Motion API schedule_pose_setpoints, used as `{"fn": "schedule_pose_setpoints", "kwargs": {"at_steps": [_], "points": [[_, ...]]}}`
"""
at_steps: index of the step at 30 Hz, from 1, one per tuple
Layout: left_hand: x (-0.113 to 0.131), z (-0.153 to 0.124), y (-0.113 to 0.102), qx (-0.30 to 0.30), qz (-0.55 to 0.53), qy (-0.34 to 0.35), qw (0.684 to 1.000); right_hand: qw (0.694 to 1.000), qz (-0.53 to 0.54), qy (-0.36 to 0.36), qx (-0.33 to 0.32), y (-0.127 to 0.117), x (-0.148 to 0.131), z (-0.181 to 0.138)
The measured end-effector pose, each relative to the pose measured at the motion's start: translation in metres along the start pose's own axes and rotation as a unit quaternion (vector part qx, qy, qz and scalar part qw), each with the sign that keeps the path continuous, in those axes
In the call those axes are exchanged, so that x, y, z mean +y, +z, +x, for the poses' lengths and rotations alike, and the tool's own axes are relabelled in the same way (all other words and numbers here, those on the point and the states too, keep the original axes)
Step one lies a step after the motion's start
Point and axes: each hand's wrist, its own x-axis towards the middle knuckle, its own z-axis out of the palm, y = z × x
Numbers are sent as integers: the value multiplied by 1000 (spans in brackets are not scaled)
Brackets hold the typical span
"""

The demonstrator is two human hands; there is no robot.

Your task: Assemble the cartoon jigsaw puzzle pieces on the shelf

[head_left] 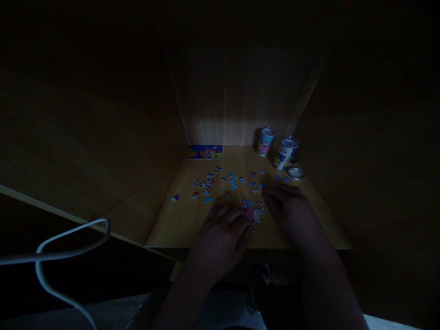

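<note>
Jigsaw pieces point(253, 212) lie between left hand point(225, 231) and right hand point(291, 208), grips' closure and hold unclear, two cans point(265, 142) beyond.

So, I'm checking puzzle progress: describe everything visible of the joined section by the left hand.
The joined section is a flat, irregular cluster of pieces, cardboard-like, pink around the middle, with bluish patches above and paler ones to the right. It lies on the wooden surface. The left hand overlaps its lower left edge, seemingly touching it; the right hand is apart, to its right. Dimness hides finer print.
</note>
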Motion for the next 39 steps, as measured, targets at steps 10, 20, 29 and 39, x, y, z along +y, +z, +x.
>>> {"fn": "schedule_pose_setpoints", "kwargs": {"at_steps": [10,20,29,39], "points": [[-2,-1,1,-6,9,2,1000,993,-31,66,88,-4,-2,-3],[-2,-2,2,-2,4,3,1000,974,16,176,145,-9,17,-13],[-3,-1,2,3,7,12,1000,988,-27,106,108,1,12,-5],[-2,-1,2,5,12,11,1000,978,-11,154,139,3,22,-10]]}}
